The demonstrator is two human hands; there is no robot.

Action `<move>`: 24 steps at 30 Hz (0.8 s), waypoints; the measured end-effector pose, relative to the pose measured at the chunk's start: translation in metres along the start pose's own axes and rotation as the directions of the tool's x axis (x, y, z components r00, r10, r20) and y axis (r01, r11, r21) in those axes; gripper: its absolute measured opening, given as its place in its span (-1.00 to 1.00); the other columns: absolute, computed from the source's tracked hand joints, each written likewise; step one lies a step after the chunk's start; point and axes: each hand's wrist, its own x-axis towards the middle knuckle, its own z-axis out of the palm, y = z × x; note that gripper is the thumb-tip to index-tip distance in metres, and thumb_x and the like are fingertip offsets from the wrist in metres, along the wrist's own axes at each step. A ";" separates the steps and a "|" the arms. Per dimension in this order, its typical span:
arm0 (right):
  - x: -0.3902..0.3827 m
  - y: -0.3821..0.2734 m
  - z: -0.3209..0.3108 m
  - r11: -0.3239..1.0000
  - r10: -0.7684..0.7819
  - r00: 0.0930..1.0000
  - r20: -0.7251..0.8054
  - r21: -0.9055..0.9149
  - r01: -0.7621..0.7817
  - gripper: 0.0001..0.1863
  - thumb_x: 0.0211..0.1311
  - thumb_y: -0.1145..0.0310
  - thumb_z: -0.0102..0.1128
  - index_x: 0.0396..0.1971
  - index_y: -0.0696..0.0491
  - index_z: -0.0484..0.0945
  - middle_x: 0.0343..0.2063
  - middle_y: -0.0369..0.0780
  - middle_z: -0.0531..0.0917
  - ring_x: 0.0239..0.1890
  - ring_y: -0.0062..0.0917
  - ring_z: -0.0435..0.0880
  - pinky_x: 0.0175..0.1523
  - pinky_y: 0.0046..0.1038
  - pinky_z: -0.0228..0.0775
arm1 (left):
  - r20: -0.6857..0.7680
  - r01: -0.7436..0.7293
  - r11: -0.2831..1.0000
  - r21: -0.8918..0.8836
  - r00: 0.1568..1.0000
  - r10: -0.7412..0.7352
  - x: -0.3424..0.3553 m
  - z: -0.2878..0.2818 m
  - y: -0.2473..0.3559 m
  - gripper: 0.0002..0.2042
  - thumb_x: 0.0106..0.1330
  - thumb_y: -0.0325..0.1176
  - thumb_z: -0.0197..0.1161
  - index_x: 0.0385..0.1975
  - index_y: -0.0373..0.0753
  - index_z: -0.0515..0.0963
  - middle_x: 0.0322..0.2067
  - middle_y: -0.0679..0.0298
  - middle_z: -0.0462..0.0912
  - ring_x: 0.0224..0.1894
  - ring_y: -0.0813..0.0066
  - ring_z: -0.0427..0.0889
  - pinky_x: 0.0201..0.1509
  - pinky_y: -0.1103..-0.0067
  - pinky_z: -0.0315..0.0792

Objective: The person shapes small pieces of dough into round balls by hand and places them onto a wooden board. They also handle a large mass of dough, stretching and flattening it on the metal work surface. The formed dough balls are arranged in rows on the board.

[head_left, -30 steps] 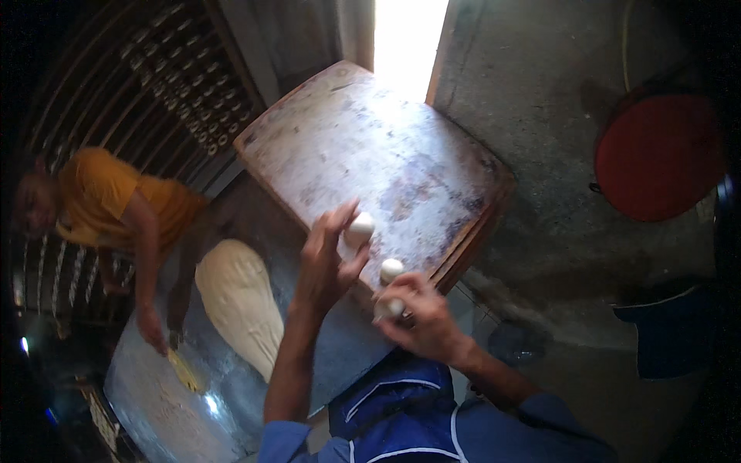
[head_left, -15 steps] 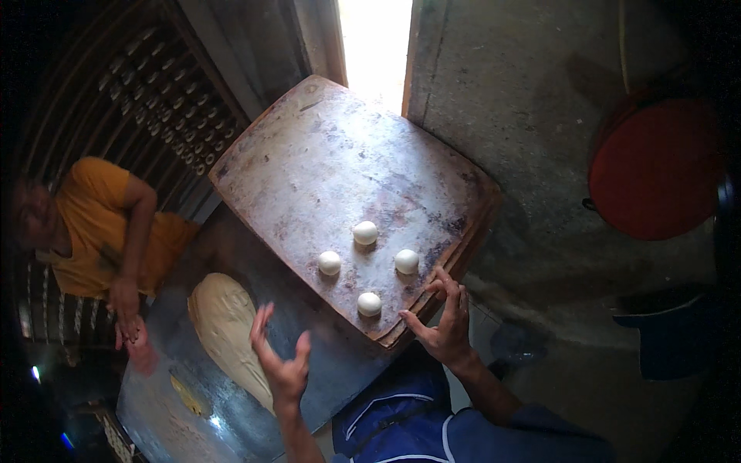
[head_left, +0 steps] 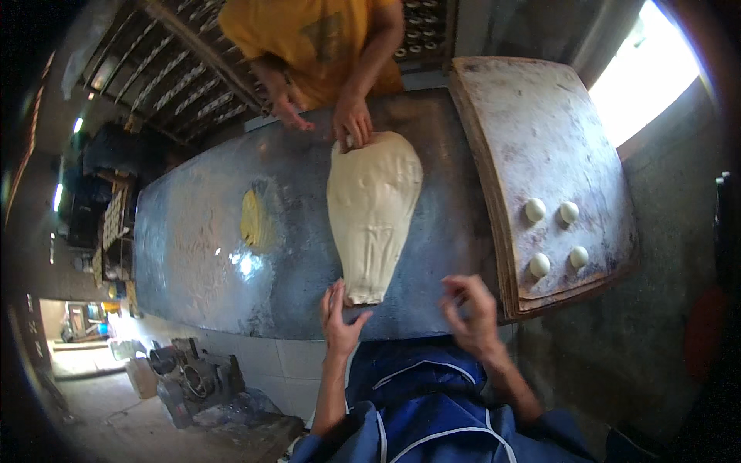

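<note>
A long pale mass of dough (head_left: 373,212) lies across a grey metal worktable (head_left: 201,255). My left hand (head_left: 340,316) is open, its fingers touching the near end of the dough. My right hand (head_left: 472,312) hovers empty with curled, spread fingers just right of it, near the table's front edge. At the right, a worn wooden board (head_left: 540,131) carries several small dough balls (head_left: 554,235). Across the table a person in a yellow shirt (head_left: 320,38) presses both hands (head_left: 351,123) on the far end of the dough.
A yellow smear or scraper (head_left: 253,220) lies on the table left of the dough. Racks with metal rods (head_left: 162,69) stand behind the other person. Machine parts (head_left: 193,378) sit on the floor at lower left. A bright doorway (head_left: 656,69) is at upper right.
The view has swung from the wooden board to the metal table. My hands left the dough balls on the board and came to the near end of the large dough.
</note>
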 end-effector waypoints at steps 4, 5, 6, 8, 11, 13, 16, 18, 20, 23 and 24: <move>-0.019 0.034 0.106 0.728 0.283 0.781 0.557 0.405 -0.553 -0.58 0.61 0.19 0.04 0.20 0.20 0.54 0.03 -0.16 0.68 0.00 -0.46 0.68 0.08 -0.39 0.55 | 0.044 -0.086 0.992 -0.096 0.995 0.091 0.047 0.018 -0.024 -0.47 0.01 -0.51 0.52 0.08 -0.17 0.63 0.04 0.09 0.58 0.10 0.05 0.59 0.12 0.26 0.53; -0.018 0.035 0.126 0.594 0.323 0.752 0.575 0.495 -0.634 -0.57 0.62 0.16 0.01 0.18 0.21 0.53 0.01 -0.15 0.68 0.00 -0.47 0.68 0.07 -0.38 0.56 | 0.081 -0.102 0.982 -0.157 0.990 0.116 0.050 0.020 -0.027 -0.54 0.02 -0.53 0.49 0.01 -0.17 0.66 -0.02 0.10 0.61 0.05 0.06 0.62 0.08 0.27 0.55; -0.013 0.033 0.148 0.436 0.350 0.721 0.599 0.576 -0.691 -0.55 0.63 0.13 -0.01 0.17 0.22 0.53 0.00 -0.15 0.68 -0.01 -0.47 0.68 0.06 -0.37 0.57 | 0.085 -0.112 0.982 -0.153 0.988 0.126 0.045 0.014 -0.024 -0.58 0.04 -0.54 0.46 -0.03 -0.20 0.65 -0.06 0.09 0.61 0.01 0.06 0.63 0.05 0.27 0.55; 0.007 0.033 0.173 0.238 0.416 0.677 0.607 0.646 -0.725 -0.52 0.63 0.08 -0.03 0.14 0.22 0.53 -0.04 -0.15 0.68 -0.03 -0.48 0.67 0.04 -0.37 0.58 | 0.086 -0.149 0.977 -0.150 0.983 0.164 0.045 0.000 0.002 -0.66 0.08 -0.56 0.41 -0.09 -0.26 0.65 -0.14 0.08 0.62 -0.06 0.07 0.66 -0.01 0.27 0.56; 0.034 -0.011 0.187 0.164 0.531 0.649 0.545 0.685 -0.710 -0.58 0.62 0.05 0.00 -0.05 0.15 0.58 -0.29 -0.23 0.65 -0.25 -0.50 0.66 -0.15 -0.43 0.57 | 0.094 -0.228 0.974 -0.013 0.969 0.228 0.004 -0.033 0.035 -0.63 0.36 -0.48 0.28 0.14 -0.40 0.56 -0.08 -0.04 0.71 -0.01 -0.10 0.71 0.02 0.29 0.62; 0.027 0.012 0.197 0.491 0.571 0.718 0.399 0.536 -0.687 -0.61 0.60 0.08 0.01 -0.10 0.14 0.60 -0.41 -0.28 0.64 -0.36 -0.53 0.64 -0.26 -0.42 0.53 | 0.322 -0.063 0.966 -0.252 0.936 0.145 -0.018 -0.082 0.059 -0.61 0.38 -0.44 0.29 0.18 -0.41 0.55 -0.15 -0.02 0.74 0.00 -0.02 0.74 0.10 0.27 0.61; 0.010 0.017 0.197 0.900 0.409 0.898 0.159 0.090 -0.426 -0.68 0.54 0.19 0.05 -0.16 0.16 0.59 -0.56 -0.14 0.65 -0.52 -0.28 0.66 -0.37 -0.21 0.45 | 0.514 0.454 0.764 -0.457 0.837 -0.190 -0.011 -0.081 0.007 -0.58 0.51 -0.14 0.22 0.06 -0.42 0.63 -0.17 0.07 0.80 -0.08 0.26 0.78 0.08 0.39 0.63; -0.014 0.002 0.183 0.961 0.199 0.977 0.069 -0.209 -0.181 -0.72 0.50 0.23 0.08 -0.15 0.18 0.53 -0.50 0.03 0.68 -0.48 -0.08 0.69 -0.31 -0.05 0.48 | 0.894 0.929 0.058 -0.366 0.369 -0.254 0.026 -0.027 -0.024 -0.53 0.58 -0.08 0.01 0.13 -0.40 0.59 -0.07 0.03 0.77 -0.09 0.25 0.77 -0.02 0.44 0.64; -0.042 -0.003 0.174 0.963 0.117 0.991 0.069 -0.252 -0.096 -0.84 0.42 0.33 0.13 -0.23 0.12 0.53 -0.50 0.04 0.61 -0.44 0.01 0.64 -0.30 -0.07 0.48 | 0.953 0.953 -0.016 -0.302 0.302 0.026 0.058 0.009 -0.009 -0.58 0.58 -0.09 -0.02 0.02 -0.35 0.58 -0.25 0.19 0.74 -0.24 0.44 0.70 -0.16 0.57 0.60; -0.073 -0.044 0.147 0.975 0.023 0.952 0.306 -0.219 0.047 -0.91 0.37 0.43 0.14 -0.35 0.10 0.50 -0.56 -0.08 0.57 -0.46 -0.13 0.65 -0.29 -0.21 0.50 | 0.897 0.816 -0.568 0.110 0.164 0.410 0.073 0.056 -0.033 -0.75 0.54 -0.16 -0.01 -0.26 -0.21 0.45 -0.60 0.50 0.30 -0.66 0.66 0.24 -0.51 0.60 0.34; -0.081 -0.060 0.129 0.994 -0.040 0.893 0.448 -0.075 0.083 -0.92 0.33 0.48 0.15 -0.39 0.08 0.48 -0.56 -0.13 0.58 -0.47 -0.18 0.64 -0.28 -0.22 0.50 | 0.943 0.868 -0.497 -0.018 0.180 0.280 0.070 0.054 -0.028 -0.76 0.54 -0.17 -0.03 -0.26 -0.20 0.44 -0.61 0.50 0.26 -0.68 0.68 0.21 -0.55 0.62 0.29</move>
